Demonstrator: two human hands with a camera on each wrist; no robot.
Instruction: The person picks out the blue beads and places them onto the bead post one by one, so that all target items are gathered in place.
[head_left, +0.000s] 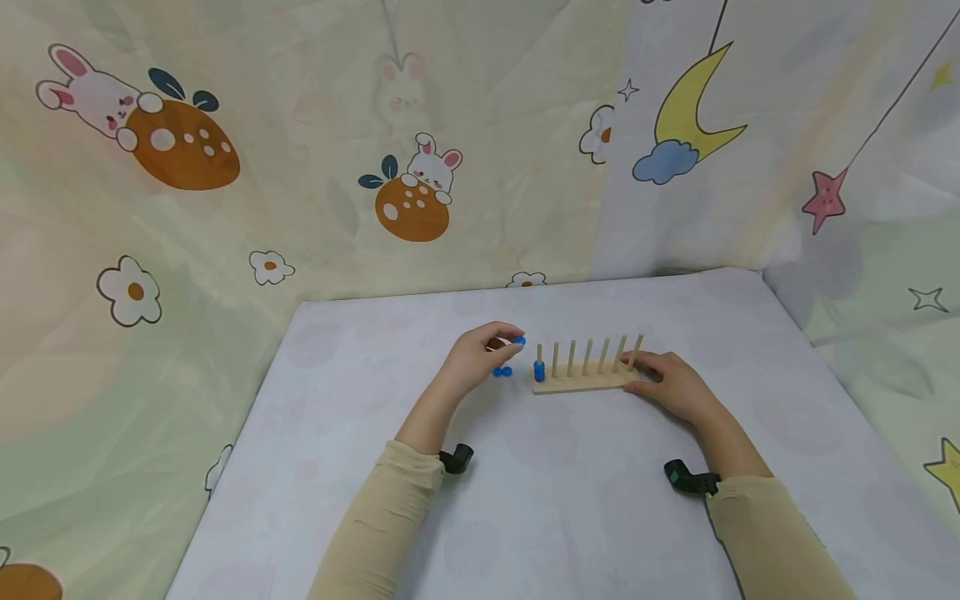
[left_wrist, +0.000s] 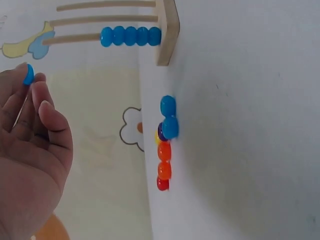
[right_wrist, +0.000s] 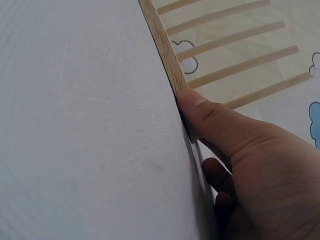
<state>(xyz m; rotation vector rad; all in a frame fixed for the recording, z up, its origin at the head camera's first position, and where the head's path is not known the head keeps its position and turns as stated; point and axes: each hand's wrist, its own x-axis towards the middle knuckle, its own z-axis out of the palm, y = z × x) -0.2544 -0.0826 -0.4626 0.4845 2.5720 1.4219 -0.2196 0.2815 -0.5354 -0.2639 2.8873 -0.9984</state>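
My left hand (head_left: 467, 360) pinches a blue bead (left_wrist: 29, 75) between thumb and fingertips, held up just left of a wooden peg board (head_left: 581, 384). Several blue beads (left_wrist: 130, 36) are stacked on the board's leftmost peg; the other pegs are bare. My right hand (head_left: 678, 387) grips the right end of the board, its thumb (right_wrist: 192, 100) along the near edge. Below the left hand, two loose blue beads (head_left: 502, 372) lie on the table. Behind them, in the left wrist view, sit purple, yellow, orange (left_wrist: 164, 151) and red (left_wrist: 162, 183) beads, hidden in the head view.
A white cloth covers the table (head_left: 525, 517), and a patterned curtain (head_left: 300, 208) hangs along its back and sides. Each wrist wears a black camera, one on the left (head_left: 457, 458) and one on the right (head_left: 690, 479).
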